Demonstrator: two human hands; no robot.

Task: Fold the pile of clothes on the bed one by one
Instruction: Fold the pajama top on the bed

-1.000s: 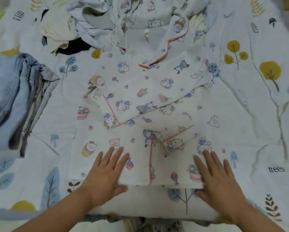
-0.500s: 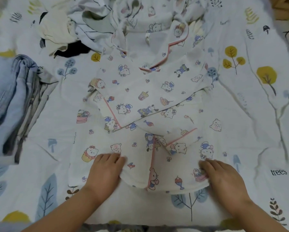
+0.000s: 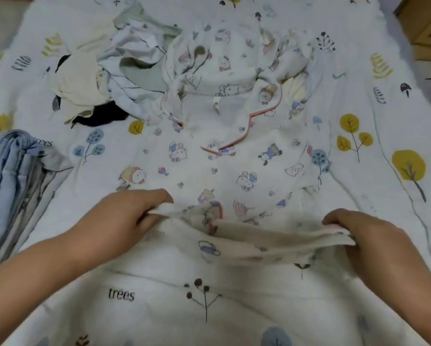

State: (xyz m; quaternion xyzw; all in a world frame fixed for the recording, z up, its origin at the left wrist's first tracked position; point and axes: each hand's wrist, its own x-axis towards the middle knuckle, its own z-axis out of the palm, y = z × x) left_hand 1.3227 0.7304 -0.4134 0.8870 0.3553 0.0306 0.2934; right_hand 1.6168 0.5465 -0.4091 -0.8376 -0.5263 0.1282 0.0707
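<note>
A white pajama top [image 3: 224, 166] with cartoon prints and pink piping lies spread on the bed, collar toward the far side. Its bottom hem is lifted off the sheet and carried toward the collar. My left hand [image 3: 134, 216] pinches the hem's left corner. My right hand [image 3: 359, 233] grips the right corner, the hem stretched between the two. A pile of unfolded clothes [image 3: 114, 78] sits at the far left: cream, pale grey, striped and black pieces.
A stack of folded clothes [image 3: 12, 186], light-blue denim on top, rests at the left edge. The bed sheet [image 3: 209, 300] is white with tree prints. A wooden piece of furniture [image 3: 429, 23] stands past the far right corner.
Both hands went from lying flat on the hem to curling round it, then lifted it and carried it toward the collar. The camera moved closer.
</note>
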